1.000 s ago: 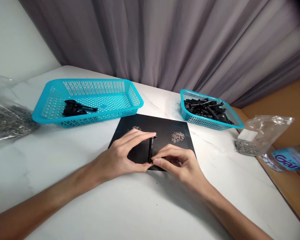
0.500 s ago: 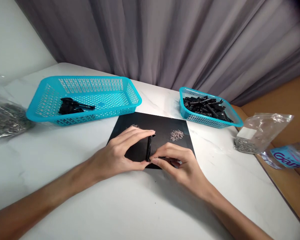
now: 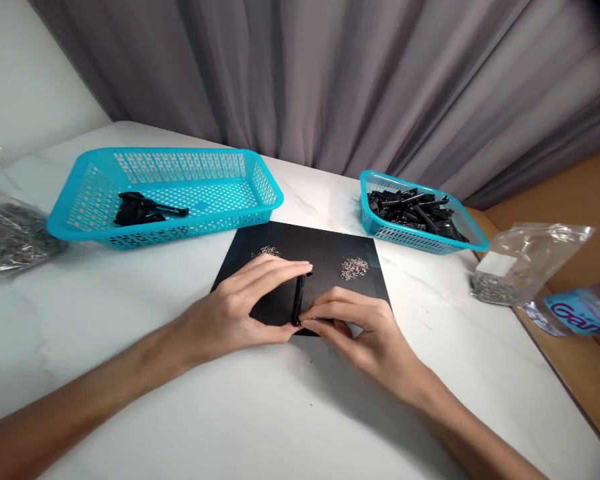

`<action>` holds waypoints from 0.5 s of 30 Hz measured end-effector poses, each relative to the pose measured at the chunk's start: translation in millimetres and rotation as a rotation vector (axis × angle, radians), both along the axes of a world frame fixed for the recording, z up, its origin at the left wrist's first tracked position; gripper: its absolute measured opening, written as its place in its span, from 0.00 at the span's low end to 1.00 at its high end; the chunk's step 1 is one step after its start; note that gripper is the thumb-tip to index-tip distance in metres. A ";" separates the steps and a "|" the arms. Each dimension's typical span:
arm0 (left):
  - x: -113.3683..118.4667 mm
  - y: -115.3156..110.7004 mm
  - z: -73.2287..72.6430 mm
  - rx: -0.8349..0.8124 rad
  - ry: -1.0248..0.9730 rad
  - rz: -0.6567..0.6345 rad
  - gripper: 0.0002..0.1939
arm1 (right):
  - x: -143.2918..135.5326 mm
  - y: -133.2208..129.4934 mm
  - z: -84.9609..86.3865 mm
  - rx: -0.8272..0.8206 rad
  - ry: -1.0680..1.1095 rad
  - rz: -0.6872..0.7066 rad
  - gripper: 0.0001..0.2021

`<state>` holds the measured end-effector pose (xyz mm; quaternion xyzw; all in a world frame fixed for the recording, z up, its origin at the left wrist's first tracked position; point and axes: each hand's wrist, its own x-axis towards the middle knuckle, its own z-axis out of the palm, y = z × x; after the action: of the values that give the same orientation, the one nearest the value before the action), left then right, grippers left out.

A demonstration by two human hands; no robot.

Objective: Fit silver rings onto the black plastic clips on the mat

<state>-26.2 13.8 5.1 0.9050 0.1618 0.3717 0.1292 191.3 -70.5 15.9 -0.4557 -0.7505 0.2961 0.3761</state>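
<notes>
My left hand (image 3: pixel 245 300) is closed on a slim black plastic part (image 3: pixel 299 300), its ends between the fingertips and the thumb. The part stands nearly upright over a black mat (image 3: pixel 325 250). My right hand (image 3: pixel 357 323) is pinched shut at the part's lower end, finger and thumb tips meeting there. What lies between those tips is too small and hidden to name. Beyond the hands on the mat lie two heaps of tiny metal pieces, a right heap (image 3: pixel 354 268) and a left heap (image 3: pixel 269 251) partly covered by my left hand.
A large blue basket (image 3: pixel 205 223) at back left holds a few black parts (image 3: pixel 140 208). The smaller blue basket (image 3: pixel 420 243) at back right is full of similar ones. Clear bags of small metal pieces, a left bag (image 3: pixel 15 233) and a right bag (image 3: pixel 500 280), flank them. A bottle (image 3: pixel 580 310) lies far right.
Both hands keep nearly the same place around the black part. The right fingers have shifted slightly, and the dark slender thing seen under them earlier is now mostly hidden.
</notes>
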 end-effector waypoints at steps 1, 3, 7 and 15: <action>-0.5 -0.1 -1.1 -0.007 0.006 0.005 0.32 | -0.1 -0.5 0.3 0.008 -0.024 0.007 0.08; -1.3 -0.3 -3.3 -0.021 0.015 0.018 0.32 | -0.8 -1.7 0.3 0.039 -0.070 0.007 0.09; -1.7 -0.2 -5.0 -0.034 0.006 0.022 0.32 | -4.1 -3.8 -0.6 0.079 -0.089 -0.042 0.09; -1.6 1.1 -3.8 -0.001 0.004 -0.007 0.32 | -8.1 -6.2 -3.2 0.111 -0.174 -0.099 0.08</action>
<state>-27.9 14.9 1.3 0.9062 0.1592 0.3693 0.1306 183.2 -76.7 12.7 -0.4948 -0.7720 0.1945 0.3485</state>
